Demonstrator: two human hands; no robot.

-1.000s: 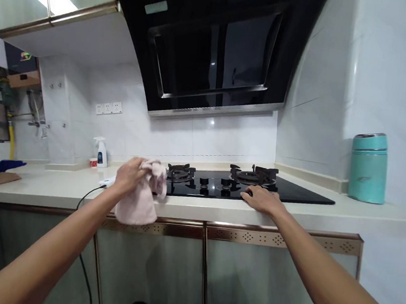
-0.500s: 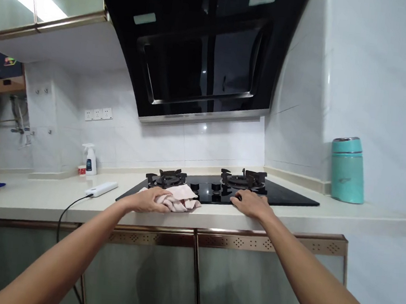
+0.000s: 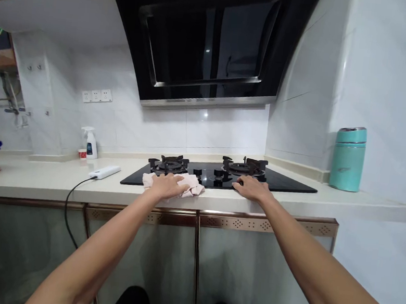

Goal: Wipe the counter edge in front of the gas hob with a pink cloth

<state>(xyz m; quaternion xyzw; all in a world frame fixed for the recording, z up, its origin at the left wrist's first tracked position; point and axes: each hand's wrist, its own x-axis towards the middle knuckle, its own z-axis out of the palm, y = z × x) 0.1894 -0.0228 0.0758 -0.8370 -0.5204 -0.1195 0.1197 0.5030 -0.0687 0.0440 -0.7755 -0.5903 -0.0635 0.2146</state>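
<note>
A pale pink cloth (image 3: 192,184) lies crumpled on the front left edge of the black gas cooktop (image 3: 283,181). My left hand (image 3: 167,186) presses down on it from above, with the fingers over the fabric. My right hand (image 3: 252,188) rests on the cooktop's front edge, in front of the right burner (image 3: 241,167); its thumb is apart from the fingers and no object shows in it. Between my hands are the dark control knobs (image 3: 218,173). Behind the cloth stands the left burner (image 3: 168,165).
Left of the cooktop lies a white power bank (image 3: 106,172) with a black cable (image 3: 68,205). Farther back are a spray bottle (image 3: 90,143) and a small red-and-white cup (image 3: 82,153). A turquoise flask (image 3: 347,160) stands at right. The range hood (image 3: 207,46) hangs overhead.
My left hand has shifted right and onto the top of the cloth, which is now spread flatter. My right hand stays on the cooktop edge. The view has tilted down, and a blue object has risen at far left.
</note>
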